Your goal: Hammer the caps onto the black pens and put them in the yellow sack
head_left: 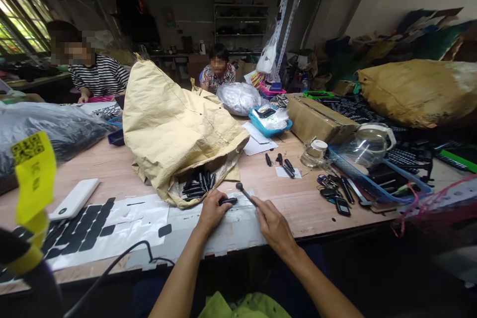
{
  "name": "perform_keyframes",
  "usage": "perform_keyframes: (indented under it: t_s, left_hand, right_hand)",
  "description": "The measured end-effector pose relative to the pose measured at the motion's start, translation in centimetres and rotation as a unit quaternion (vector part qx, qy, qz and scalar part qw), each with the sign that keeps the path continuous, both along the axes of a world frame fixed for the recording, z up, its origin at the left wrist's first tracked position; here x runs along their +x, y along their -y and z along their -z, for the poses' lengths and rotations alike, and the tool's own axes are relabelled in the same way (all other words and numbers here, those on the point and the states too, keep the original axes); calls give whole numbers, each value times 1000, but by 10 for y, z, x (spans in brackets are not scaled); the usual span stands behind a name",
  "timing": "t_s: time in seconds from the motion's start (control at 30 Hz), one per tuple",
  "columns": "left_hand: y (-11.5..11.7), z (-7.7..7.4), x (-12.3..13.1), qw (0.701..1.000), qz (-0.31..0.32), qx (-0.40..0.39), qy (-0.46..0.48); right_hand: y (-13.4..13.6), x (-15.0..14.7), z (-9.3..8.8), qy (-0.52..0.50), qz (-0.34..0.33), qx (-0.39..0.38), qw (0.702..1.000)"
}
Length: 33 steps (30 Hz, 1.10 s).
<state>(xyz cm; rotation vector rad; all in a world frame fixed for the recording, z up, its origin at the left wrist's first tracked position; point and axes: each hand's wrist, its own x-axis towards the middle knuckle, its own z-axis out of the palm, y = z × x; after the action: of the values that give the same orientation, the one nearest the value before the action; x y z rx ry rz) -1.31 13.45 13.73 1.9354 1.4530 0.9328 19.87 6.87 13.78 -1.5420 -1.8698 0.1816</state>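
Note:
My left hand (213,210) is closed on a short black rod-shaped piece (228,201), pressed down on the grey work mat (242,228). My right hand (274,223) grips the handle of a thin tool with a dark rounded head (239,187); it looks like a small hammer, held just right of the piece and apart from it. Beyond my left hand, a large cream sack (175,124) lies with its mouth towards me, and several similar black pieces (199,185) show inside. A few more black pieces (288,165) lie on the table to the right.
Black patches on a white sheet (149,213) and a white power bank (76,198) lie left. Keys (341,203), a blue basket (376,179), a glass jar (315,154) and a cardboard box (320,119) stand right. Two people sit across the table (100,159).

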Motion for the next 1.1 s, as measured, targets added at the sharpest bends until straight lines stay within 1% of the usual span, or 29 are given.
perform_keyframes:
  t_s: [0.1,0.17,0.23,0.3,0.4,0.53,0.63,0.7,0.73,0.77,0.8,0.83,0.87,0.9,0.93,0.97,1.0,1.03,1.1]
  left_hand:
    - [0,3,0,1000,6,9,-7]
    - [0,5,1,1000,10,12,-12]
    - [0,6,1,1000,15,11,-17]
    - [1,6,1,1000,17,9,-23]
    - [3,5,0,999,20,8,-32]
    - [2,3,-1,999,25,3,-44]
    - [4,-5,-1,999,24,-11,-44]
    - [16,-16,0,999,21,-33,-24]
    - [26,-23,0,998,29,-51,-6]
    - [39,-29,1,996,51,-74,15]
    - [55,-34,2,990,86,-103,38]
    - [73,-37,3,979,140,-136,58]
    - [91,-35,4,962,202,-171,71]
    - [107,-29,6,939,264,-206,78]
    - [122,-18,7,915,316,-239,76]
    - [134,-2,8,888,362,-275,68]
    - [142,17,9,870,379,-311,46]
    - [148,38,9,867,367,-338,1]
    - [152,78,7,880,297,-362,-84]
  right_hand:
    - [-27,11,-5,58,81,-20,995]
    - [-46,20,-6,116,132,-41,984]
    - [-64,27,-7,169,161,-54,971]
    - [-78,29,-6,203,172,-63,962]
    - [-92,25,-7,217,182,-83,956]
    - [-101,13,-11,211,205,-110,949]
    - [-102,6,-15,214,213,-117,946]
    - [-101,4,-17,218,213,-120,945]
    - [-101,3,-17,219,213,-122,944]
    - [-100,3,-17,221,212,-123,944]
    - [-100,3,-17,222,211,-124,944]
    - [-99,3,-17,222,210,-124,944]
    - [-99,4,-16,223,209,-122,944]
    - [-99,4,-16,223,209,-119,945]
    - [-99,4,-15,223,209,-116,945]
    - [-99,4,-14,224,209,-113,945]
    - [-99,4,-13,224,208,-110,946]
    - [-99,4,-12,225,208,-109,946]
    - [-99,4,-11,227,208,-107,946]
